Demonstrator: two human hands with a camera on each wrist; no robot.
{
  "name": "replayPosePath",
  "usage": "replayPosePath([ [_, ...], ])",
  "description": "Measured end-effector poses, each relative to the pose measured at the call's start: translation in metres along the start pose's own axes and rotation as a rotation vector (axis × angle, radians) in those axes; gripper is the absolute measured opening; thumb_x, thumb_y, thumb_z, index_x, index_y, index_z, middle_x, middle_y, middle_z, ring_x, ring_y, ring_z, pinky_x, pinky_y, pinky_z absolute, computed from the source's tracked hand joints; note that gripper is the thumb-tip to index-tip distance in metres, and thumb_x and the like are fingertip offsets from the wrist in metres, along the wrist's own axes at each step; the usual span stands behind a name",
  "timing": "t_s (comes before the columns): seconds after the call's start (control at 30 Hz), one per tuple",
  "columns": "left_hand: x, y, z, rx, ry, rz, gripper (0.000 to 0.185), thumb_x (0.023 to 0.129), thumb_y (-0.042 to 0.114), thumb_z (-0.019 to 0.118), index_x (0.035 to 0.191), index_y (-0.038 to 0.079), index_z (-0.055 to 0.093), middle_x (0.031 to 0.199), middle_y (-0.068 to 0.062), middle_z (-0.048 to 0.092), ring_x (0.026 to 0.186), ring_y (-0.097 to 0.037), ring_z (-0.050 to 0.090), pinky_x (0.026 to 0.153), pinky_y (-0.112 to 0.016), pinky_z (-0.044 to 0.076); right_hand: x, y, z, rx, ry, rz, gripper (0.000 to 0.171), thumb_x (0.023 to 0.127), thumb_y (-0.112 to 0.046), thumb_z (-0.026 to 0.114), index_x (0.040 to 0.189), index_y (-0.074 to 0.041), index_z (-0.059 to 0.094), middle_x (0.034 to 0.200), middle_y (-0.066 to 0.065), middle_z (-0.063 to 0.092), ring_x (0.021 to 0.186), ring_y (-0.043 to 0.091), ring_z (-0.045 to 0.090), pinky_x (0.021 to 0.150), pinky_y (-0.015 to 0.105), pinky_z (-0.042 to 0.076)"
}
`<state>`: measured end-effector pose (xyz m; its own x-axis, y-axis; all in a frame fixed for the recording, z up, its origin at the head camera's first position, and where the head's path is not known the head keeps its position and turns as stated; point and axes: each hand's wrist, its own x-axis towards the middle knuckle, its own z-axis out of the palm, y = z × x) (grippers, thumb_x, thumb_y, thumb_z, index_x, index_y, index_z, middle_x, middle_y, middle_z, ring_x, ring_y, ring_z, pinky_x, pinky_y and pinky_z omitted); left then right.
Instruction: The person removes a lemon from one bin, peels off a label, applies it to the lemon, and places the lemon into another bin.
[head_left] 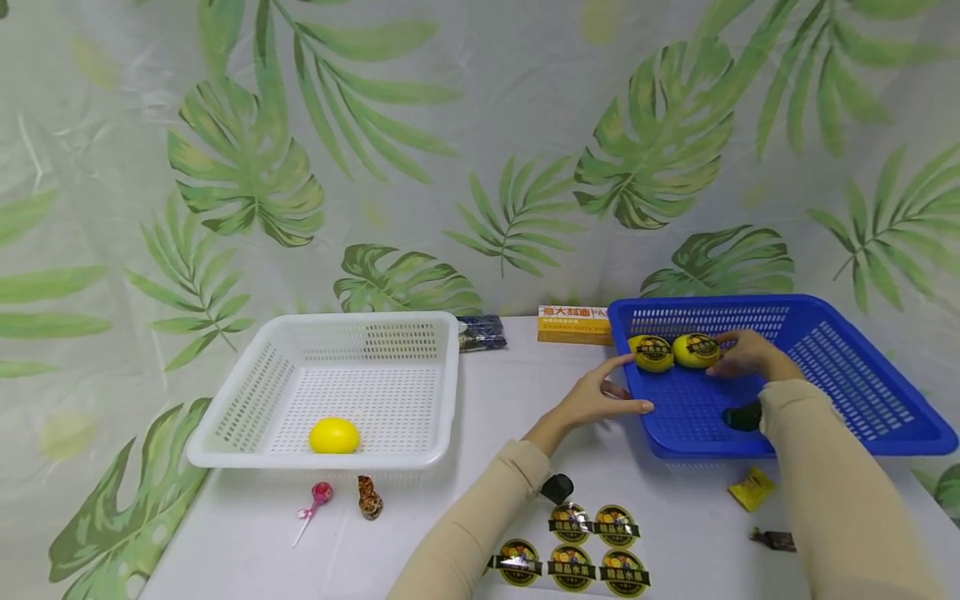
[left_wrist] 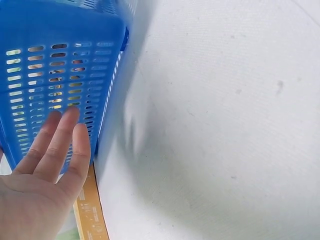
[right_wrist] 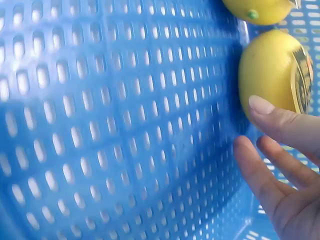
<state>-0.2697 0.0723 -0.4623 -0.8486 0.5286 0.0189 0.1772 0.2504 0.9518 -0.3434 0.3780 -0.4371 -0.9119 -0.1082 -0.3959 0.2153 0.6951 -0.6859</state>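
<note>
Two yellow lemons, a left one (head_left: pixel 653 353) and a right one (head_left: pixel 696 351), lie side by side at the back left inside the blue basket (head_left: pixel 750 308). Each bears a round black-and-gold sticker. My right hand (head_left: pixel 750 357) is inside the basket, beside the right lemon (right_wrist: pixel 267 75). Its thumb lies against or just over that lemon's side, while the other fingers are extended and apart from it. My left hand (head_left: pixel 592 398) is at the basket's left wall (left_wrist: pixel 60 30), fingers straight and spread. A dark green object (head_left: pixel 742 417), partly behind my right sleeve, also lies in the basket.
A white basket (head_left: pixel 442 458) holds another lemon (head_left: pixel 333 436). In front lie a lollipop (head_left: pixel 321 493), a wrapped candy (head_left: pixel 369 498), a sticker sheet (head_left: pixel 572 567), a dark object (head_left: pixel 557 488) and a yellow packet (head_left: pixel 752 489). Behind stand a pasta box (head_left: pixel 573 325) and black packet (head_left: pixel 482 332).
</note>
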Motion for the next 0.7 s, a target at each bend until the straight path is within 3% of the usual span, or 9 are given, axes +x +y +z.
replayPosePath([
  [0.1, 0.000, 0.000, 0.000, 0.005, -0.003, 0.000, 0.074, 0.081, 0.027, 0.074, 0.145, 0.028, 0.037, 0.099, 0.002, 0.065, 0.083, -0.001, 0.059, 0.071, -0.023, 0.048, -0.004, -0.001, -0.005, -0.007, -0.006, -0.019, 0.085, 0.078, 0.001, 0.072, 0.135, 0.025, 0.013, 0.129, 0.049, 0.026, 0.081, 0.019, 0.063, 0.077, 0.039, 0.054],
  [0.2, -0.002, 0.002, 0.000, 0.027, -0.001, -0.011, 0.074, 0.081, 0.029, 0.073, 0.145, 0.029, 0.036, 0.105, -0.002, 0.065, 0.084, -0.004, 0.059, 0.069, -0.023, 0.048, -0.011, -0.007, -0.010, -0.050, 0.011, -0.049, 0.084, 0.079, 0.002, 0.069, 0.136, 0.025, 0.012, 0.128, 0.050, 0.026, 0.088, 0.037, 0.062, 0.078, 0.045, 0.053],
  [0.33, -0.009, 0.010, 0.000, 0.115, 0.053, -0.016, 0.075, 0.080, 0.033, 0.074, 0.145, 0.029, 0.036, 0.114, -0.012, 0.062, 0.080, -0.006, 0.059, 0.066, -0.022, 0.048, -0.021, -0.027, -0.016, -0.201, 0.107, -0.123, 0.080, 0.082, 0.000, 0.063, 0.138, 0.021, 0.011, 0.129, 0.048, 0.027, 0.109, 0.057, 0.043, 0.085, 0.057, 0.045],
  [0.43, -0.019, 0.017, -0.005, 0.180, 0.121, 0.002, 0.073, 0.079, 0.034, 0.075, 0.143, 0.024, 0.041, 0.115, -0.014, 0.061, 0.075, -0.007, 0.057, 0.064, -0.020, 0.047, -0.031, -0.048, -0.015, -0.272, 0.175, -0.180, 0.076, 0.086, -0.005, 0.057, 0.141, 0.017, 0.009, 0.131, 0.047, 0.026, 0.116, 0.060, 0.031, 0.090, 0.064, 0.036],
  [0.57, -0.041, 0.029, -0.024, 0.207, 0.177, 0.049, 0.067, 0.079, 0.031, 0.076, 0.137, 0.015, 0.047, 0.112, -0.012, 0.061, 0.077, -0.008, 0.060, 0.065, -0.019, 0.048, -0.048, -0.081, -0.004, -0.241, 0.221, -0.264, 0.073, 0.094, -0.014, 0.052, 0.145, 0.011, 0.006, 0.135, 0.044, 0.025, 0.118, 0.059, 0.031, 0.091, 0.065, 0.034],
  [0.7, -0.073, 0.046, -0.060, 0.223, 0.192, 0.095, 0.059, 0.081, 0.025, 0.075, 0.132, 0.009, 0.051, 0.108, -0.014, 0.063, 0.085, -0.018, 0.064, 0.070, -0.022, 0.050, -0.062, -0.117, 0.022, -0.150, 0.211, -0.374, 0.075, 0.096, -0.025, 0.052, 0.148, 0.003, 0.006, 0.139, 0.039, 0.026, 0.120, 0.056, 0.036, 0.090, 0.062, 0.040],
])
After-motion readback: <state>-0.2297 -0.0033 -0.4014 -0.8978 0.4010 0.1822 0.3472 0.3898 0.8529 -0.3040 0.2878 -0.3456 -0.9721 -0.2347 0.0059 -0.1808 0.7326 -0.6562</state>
